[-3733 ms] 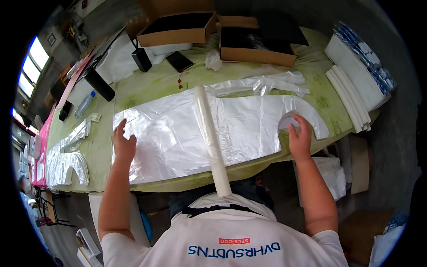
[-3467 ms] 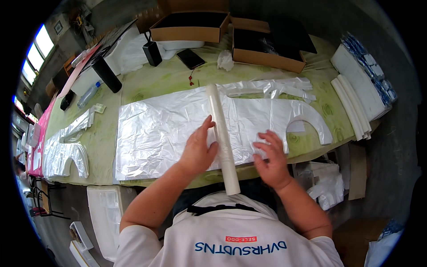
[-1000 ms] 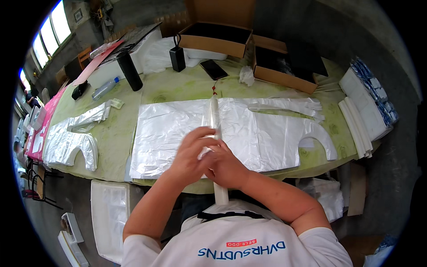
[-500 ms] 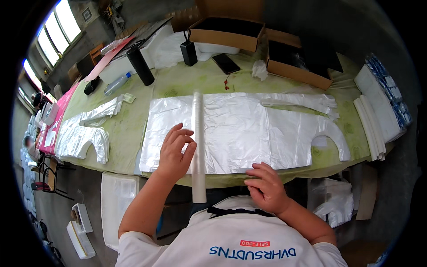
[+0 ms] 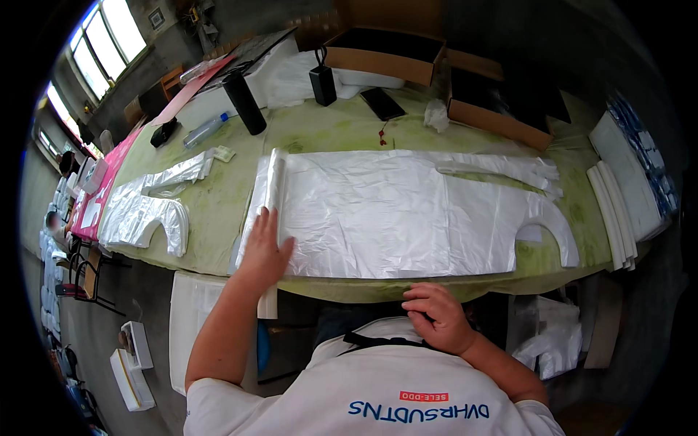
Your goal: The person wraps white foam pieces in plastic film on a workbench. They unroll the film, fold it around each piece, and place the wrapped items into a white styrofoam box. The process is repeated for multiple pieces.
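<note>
My left hand (image 5: pixel 265 251) lies with outstretched fingers on a long whitish roll or tube (image 5: pixel 274 182). The roll spans the left part of a stack of thin, shiny white plastic sheets (image 5: pixel 363 211), its near end jutting past the table edge. The sheets are cut like an apron or gown, with a curved cutout and a narrow strip at the right. My right hand (image 5: pixel 438 317) hovers in front of the table edge near my body, fingers loosely bent, with nothing visible in it.
Another cut plastic piece (image 5: pixel 149 214) lies at the left. Behind are a black bottle (image 5: pixel 245 103), a clear bottle (image 5: pixel 206 131), a black box-shaped item (image 5: pixel 322 85), a phone (image 5: pixel 382 104) and cardboard boxes (image 5: pixel 502 123). White rolls (image 5: pixel 611 214) stand at the right.
My left hand has moved left and down onto the roll, which has shifted left across the sheets. The right hand stays near the same spot, its fingers more bent. The view has shifted slightly.
</note>
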### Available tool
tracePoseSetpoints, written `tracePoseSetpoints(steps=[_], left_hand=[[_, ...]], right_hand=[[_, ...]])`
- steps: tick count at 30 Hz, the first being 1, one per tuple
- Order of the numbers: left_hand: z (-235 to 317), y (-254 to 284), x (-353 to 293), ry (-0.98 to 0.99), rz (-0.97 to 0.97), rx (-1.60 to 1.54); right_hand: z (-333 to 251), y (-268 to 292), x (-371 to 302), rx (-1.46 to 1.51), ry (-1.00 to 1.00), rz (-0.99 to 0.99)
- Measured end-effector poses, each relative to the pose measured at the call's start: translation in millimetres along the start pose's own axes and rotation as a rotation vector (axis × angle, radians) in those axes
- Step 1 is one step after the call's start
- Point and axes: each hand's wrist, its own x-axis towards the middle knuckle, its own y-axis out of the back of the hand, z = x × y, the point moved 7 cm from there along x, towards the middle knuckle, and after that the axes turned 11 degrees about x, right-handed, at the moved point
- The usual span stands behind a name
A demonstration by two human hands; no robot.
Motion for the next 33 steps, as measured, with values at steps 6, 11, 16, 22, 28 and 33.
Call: tracePoseSetpoints(steps=[6,11,16,22,28,33], left_hand=[[-56,8,-12,0.296,-0.112,0.125],[-89,10,-20,0.338,-0.037,-0.082],[-74,16,-30,0.319,0.090,-0.420],[49,14,-25,0.383,-0.157,-1.487],[141,-43,-36,0.427,-0.344,-1.804],[165,-40,-76,0.358,-0.502,-1.575]], right_hand=[[-1,-1,-2,0.002,0.026,0.012],[-1,-2,-3,-0.006,0.025,0.016],[-9,-2,3,0.000,0.048,0.009],[3,-13,15,0.221,-0.229,0.035],[32,-50,27,0.873,-0.843,0.055],[44,-56,10,1.020,-0.994,0.127]])
